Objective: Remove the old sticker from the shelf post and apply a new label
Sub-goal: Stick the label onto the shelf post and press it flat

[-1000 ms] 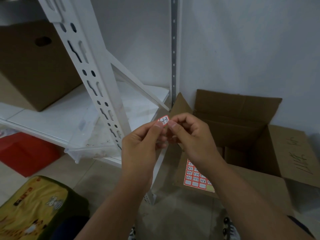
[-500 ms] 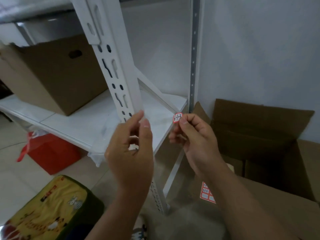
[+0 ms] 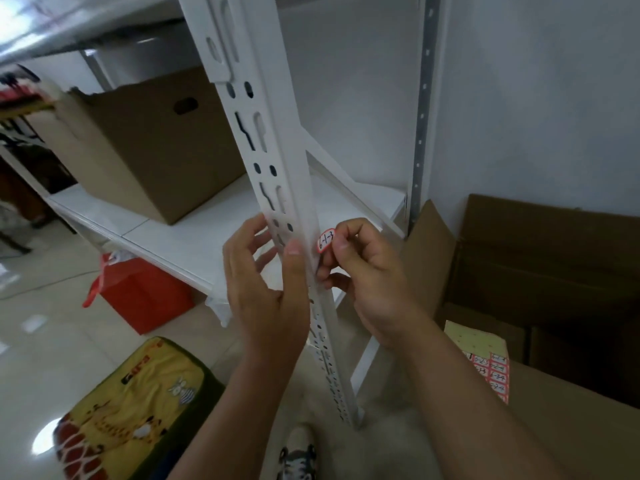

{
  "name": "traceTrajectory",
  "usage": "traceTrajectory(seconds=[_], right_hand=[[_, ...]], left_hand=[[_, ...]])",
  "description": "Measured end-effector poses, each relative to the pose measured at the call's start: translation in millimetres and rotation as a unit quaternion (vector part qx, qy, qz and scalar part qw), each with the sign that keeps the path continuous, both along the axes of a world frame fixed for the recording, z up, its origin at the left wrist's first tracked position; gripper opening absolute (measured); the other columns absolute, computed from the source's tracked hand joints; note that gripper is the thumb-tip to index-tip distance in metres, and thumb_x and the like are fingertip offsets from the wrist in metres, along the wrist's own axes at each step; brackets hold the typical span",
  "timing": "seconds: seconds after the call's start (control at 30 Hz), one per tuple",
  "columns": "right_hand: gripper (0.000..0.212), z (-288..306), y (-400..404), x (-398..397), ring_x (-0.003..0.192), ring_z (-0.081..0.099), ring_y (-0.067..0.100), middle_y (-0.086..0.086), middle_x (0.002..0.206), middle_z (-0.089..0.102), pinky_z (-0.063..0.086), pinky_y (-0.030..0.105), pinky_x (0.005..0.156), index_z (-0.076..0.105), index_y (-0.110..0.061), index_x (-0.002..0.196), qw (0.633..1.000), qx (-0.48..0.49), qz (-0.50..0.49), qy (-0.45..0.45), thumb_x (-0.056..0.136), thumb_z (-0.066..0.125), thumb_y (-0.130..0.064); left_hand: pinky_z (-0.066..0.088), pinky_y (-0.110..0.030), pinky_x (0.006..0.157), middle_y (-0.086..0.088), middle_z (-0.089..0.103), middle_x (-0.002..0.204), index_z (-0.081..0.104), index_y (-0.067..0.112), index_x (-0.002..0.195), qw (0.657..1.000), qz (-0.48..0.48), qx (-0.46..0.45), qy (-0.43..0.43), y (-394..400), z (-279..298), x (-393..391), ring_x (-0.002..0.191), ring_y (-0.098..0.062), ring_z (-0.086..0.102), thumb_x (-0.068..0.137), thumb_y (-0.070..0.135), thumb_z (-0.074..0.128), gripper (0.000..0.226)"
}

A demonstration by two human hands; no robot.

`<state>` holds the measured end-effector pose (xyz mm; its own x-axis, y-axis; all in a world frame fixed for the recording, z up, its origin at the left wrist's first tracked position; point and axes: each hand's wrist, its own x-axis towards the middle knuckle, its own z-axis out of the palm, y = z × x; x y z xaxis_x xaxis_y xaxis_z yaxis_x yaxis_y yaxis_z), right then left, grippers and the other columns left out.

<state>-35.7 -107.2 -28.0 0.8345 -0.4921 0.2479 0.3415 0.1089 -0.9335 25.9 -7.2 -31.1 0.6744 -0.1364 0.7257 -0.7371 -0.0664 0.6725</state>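
Observation:
A white perforated shelf post (image 3: pixel 277 140) runs down the middle of the view. My right hand (image 3: pixel 363 278) pinches a small red-bordered white label (image 3: pixel 326 240) marked 6-1-3 and holds it against the post's right face. My left hand (image 3: pixel 266 289) is at the post's left side, thumb lying straight along the front edge, fingers spread behind the post. No old sticker shows on the visible post.
A sheet of red-bordered labels (image 3: pixel 491 365) lies on the flap of an open cardboard box (image 3: pixel 554 265) at the right. Another cardboard box (image 3: pixel 149 143) stands on the white shelf (image 3: pixel 194 237). A red bag (image 3: pixel 145 296) and a yellow cushion (image 3: pixel 128 410) lie on the floor.
The hands parted after holding the label together. My right hand carried the label to the post's right face; my left hand moved up to the post. The view tilted upward.

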Motion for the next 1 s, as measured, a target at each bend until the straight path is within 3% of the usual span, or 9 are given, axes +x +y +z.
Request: traceTrajectory(seconds=[0.2, 0.27, 0.43, 0.57, 0.8, 0.9, 1.0], right_hand=[[0.013, 4.0, 4.3, 2.5, 0.071, 0.054, 0.02, 0.016, 0.079, 0.057, 0.054, 0.035, 0.072, 0.053, -0.011, 0.091, 0.999, -0.022, -0.024, -0.002, 0.101, 0.045, -0.014], [0.013, 4.3, 4.9, 3.2, 0.072, 0.056, 0.022, 0.021, 0.083, 0.058, 0.055, 0.04, 0.075, 0.053, -0.012, 0.091, 0.999, -0.036, -0.038, 0.005, 0.101, 0.045, -0.015], [0.014, 4.0, 7.2, 3.7, 0.095, 0.061, 0.042, 0.021, 0.097, 0.061, 0.056, 0.05, 0.081, 0.055, -0.016, 0.09, 0.999, -0.015, -0.04, 0.006, 0.1, 0.046, -0.018], [0.014, 3.1, 9.0, 3.8, 0.099, 0.062, 0.04, 0.017, 0.099, 0.063, 0.056, 0.041, 0.08, 0.056, -0.016, 0.089, 0.999, 0.011, -0.037, 0.001, 0.1, 0.046, -0.016], [0.017, 2.9, 11.7, 6.3, 0.083, 0.058, 0.031, 0.017, 0.089, 0.059, 0.052, 0.044, 0.077, 0.057, -0.021, 0.085, 0.999, 0.007, -0.052, 0.004, 0.099, 0.049, -0.016], [0.015, 3.9, 11.9, 6.3, 0.084, 0.059, 0.041, 0.028, 0.09, 0.056, 0.053, 0.047, 0.075, 0.056, -0.017, 0.087, 0.998, -0.001, -0.058, 0.006, 0.1, 0.048, -0.016], [0.015, 4.1, 12.6, 6.7, 0.08, 0.058, 0.031, 0.022, 0.084, 0.056, 0.052, 0.041, 0.073, 0.056, -0.015, 0.087, 0.998, -0.001, -0.058, 0.004, 0.1, 0.049, -0.015]], left_hand=[[0.053, -0.046, 0.087, -0.016, 0.054, 0.121, 0.053, 0.0, 0.104, 0.999, -0.008, -0.021, -0.023, -3.2, -5.9, 0.6, 0.114, -0.03, 0.056, 0.089, 0.022, 0.057, 0.027], [0.052, -0.044, 0.088, -0.015, 0.053, 0.119, 0.056, 0.0, 0.095, 1.0, 0.005, -0.011, -0.028, -5.0, -5.5, -0.7, 0.115, -0.029, 0.054, 0.089, 0.023, 0.058, 0.024], [0.035, -0.006, 0.092, -0.025, 0.054, 0.114, 0.062, -0.001, 0.083, 0.999, 0.025, 0.018, -0.035, -6.6, -2.2, -3.5, 0.117, -0.009, 0.046, 0.087, 0.027, 0.061, 0.029], [0.034, -0.004, 0.091, -0.026, 0.054, 0.114, 0.064, 0.002, 0.083, 0.998, 0.041, 0.021, -0.047, -7.4, -2.6, -4.2, 0.115, 0.001, 0.042, 0.085, 0.028, 0.063, 0.027], [0.034, -0.004, 0.091, -0.025, 0.053, 0.116, 0.065, 0.003, 0.083, 0.997, 0.05, 0.019, -0.047, -8.7, -4.5, -0.3, 0.115, 0.016, 0.039, 0.084, 0.025, 0.066, 0.022], [0.033, -0.003, 0.091, -0.025, 0.053, 0.116, 0.065, 0.002, 0.082, 0.997, 0.053, 0.023, -0.05, -8.3, -4.4, 0.1, 0.114, 0.019, 0.037, 0.085, 0.022, 0.066, 0.02], [0.033, -0.002, 0.09, -0.026, 0.054, 0.114, 0.065, 0.001, 0.082, 0.997, 0.053, 0.023, -0.055, -7.4, -4.6, 1.8, 0.113, 0.02, 0.037, 0.086, 0.021, 0.065, 0.021]])
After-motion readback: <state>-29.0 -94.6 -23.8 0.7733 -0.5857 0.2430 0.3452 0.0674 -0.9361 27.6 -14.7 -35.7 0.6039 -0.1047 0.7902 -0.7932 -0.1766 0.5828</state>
